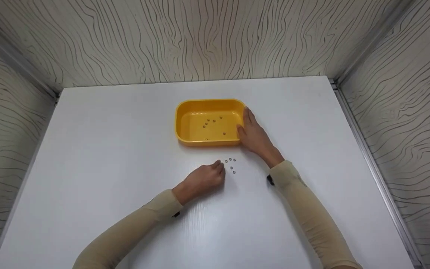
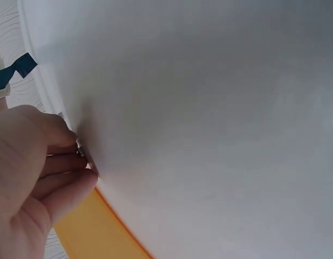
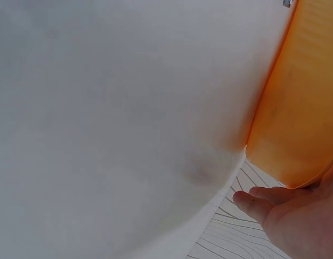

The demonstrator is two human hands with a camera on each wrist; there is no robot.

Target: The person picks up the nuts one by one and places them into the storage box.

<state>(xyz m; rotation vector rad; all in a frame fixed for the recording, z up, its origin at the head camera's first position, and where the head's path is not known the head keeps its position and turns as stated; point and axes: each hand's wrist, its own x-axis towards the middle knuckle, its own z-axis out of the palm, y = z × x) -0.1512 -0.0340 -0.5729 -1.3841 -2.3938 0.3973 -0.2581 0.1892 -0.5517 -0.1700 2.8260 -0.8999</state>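
A yellow plastic bin (image 1: 190,105) stands on the table, with several small metal nuts (image 1: 214,121) scattered over its floor. My right hand (image 1: 254,132) grips its right end, thumb over the rim and fingers along the outer wall. Low in front of the bin is my left hand (image 1: 205,177), fingers curled and fingertips close together at the tabletop. Just right of those fingertips lie several loose nuts (image 1: 231,168). In the left wrist view a bit of metal (image 2: 80,151) shows by the fingertips; I cannot tell whether they pinch it.
The white table (image 1: 106,149) runs to wood-grain patterned walls (image 1: 200,41) at the back and sides. Metal rails (image 1: 379,183) border it. Long beige sleeves (image 1: 304,209) cover both forearms, with a dark band piece (image 1: 270,180) at the right wrist.
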